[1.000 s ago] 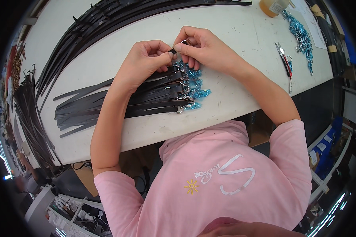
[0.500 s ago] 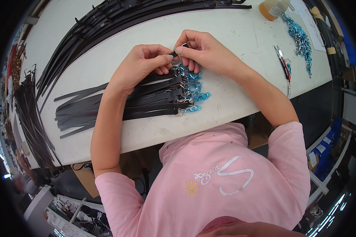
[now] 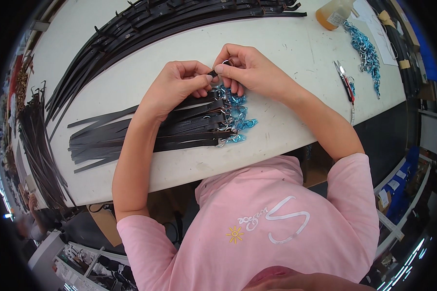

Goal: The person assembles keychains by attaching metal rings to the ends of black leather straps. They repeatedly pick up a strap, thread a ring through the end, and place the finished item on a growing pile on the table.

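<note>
Over the white table, my left hand [image 3: 179, 86] pinches the end of a black leather strap [image 3: 212, 74] between thumb and fingers. My right hand [image 3: 245, 68] is closed on the same end, its thumb close to my left thumb, with part of a metal ring [image 3: 226, 62] showing at its fingers. The fingers hide most of this piece. Below both hands lies a row of black straps [image 3: 179, 130], their loose ends fanned to the left. Metal rings in blue plastic wrap [image 3: 240, 115] sit at their right ends.
Long black straps [image 3: 131, 36] curve across the far side. On the right are red-handled snips [image 3: 346, 85], a pile of blue-wrapped rings [image 3: 365, 53] and a bottle of amber liquid [image 3: 332, 14]. More straps [image 3: 39, 145] hang over the left edge. Another person [image 3: 33, 220] is at lower left.
The view has shifted slightly, so hands and near straps appear a little lower. Both hands keep their pinch on the strap end, with only slight finger movement.
</note>
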A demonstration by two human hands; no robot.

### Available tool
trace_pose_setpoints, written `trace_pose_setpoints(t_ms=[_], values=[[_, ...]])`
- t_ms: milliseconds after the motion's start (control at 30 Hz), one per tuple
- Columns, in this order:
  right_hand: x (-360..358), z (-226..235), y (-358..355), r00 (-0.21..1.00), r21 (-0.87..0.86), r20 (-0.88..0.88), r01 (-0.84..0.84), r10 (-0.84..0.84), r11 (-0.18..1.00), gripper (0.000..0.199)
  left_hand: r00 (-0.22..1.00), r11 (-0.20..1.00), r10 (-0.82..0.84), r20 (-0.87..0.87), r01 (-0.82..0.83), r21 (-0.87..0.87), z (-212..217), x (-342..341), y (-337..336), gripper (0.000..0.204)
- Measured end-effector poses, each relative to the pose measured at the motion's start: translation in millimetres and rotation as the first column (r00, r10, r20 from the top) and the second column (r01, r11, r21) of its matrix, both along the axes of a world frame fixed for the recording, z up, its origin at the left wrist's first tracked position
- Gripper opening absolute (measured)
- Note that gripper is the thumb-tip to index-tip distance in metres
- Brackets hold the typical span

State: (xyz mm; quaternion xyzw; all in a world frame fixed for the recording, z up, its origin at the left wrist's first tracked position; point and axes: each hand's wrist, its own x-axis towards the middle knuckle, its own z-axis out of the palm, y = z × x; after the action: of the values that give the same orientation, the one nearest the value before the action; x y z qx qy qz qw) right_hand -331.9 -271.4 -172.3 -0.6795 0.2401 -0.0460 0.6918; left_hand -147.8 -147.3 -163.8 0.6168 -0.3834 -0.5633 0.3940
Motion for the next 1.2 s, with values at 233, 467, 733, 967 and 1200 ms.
trace_pose_setpoints(t_ms=[233,467,733,967,1200], values=[[1.5,3.3,4.0,0.999,-0.041,-0.028,0.016,-0.018,0.999,0.015,0.985,0.999,0.023,0.173,-0.016,-0.039,-6.6,-7.5,0.4,0.017],[2.0,4.3,3.1,0.999,-0.017,-0.023,0.026,-0.026,1.0,0.016,0.999,1.0,0.02,0.04,-0.019,-0.019,2.0,-0.8,0.5,0.02],[2.6,4.0,1.3,0.999,-0.009,-0.036,0.015,-0.015,1.0,0.017,0.999,0.999,-0.031,-0.028,0.03,-0.011,2.8,6.3,1.7,0.022],[2.8,4.5,1.9,0.999,0.001,-0.031,0.018,-0.018,1.0,0.017,1.0,1.0,-0.014,-0.024,0.014,0.005,2.5,5.2,2.4,0.022],[2.7,6.9,1.6,0.999,0.008,-0.042,0.014,-0.014,1.0,0.017,0.998,0.999,-0.01,0.069,0.013,-0.042,1.7,-0.3,3.1,0.026]])
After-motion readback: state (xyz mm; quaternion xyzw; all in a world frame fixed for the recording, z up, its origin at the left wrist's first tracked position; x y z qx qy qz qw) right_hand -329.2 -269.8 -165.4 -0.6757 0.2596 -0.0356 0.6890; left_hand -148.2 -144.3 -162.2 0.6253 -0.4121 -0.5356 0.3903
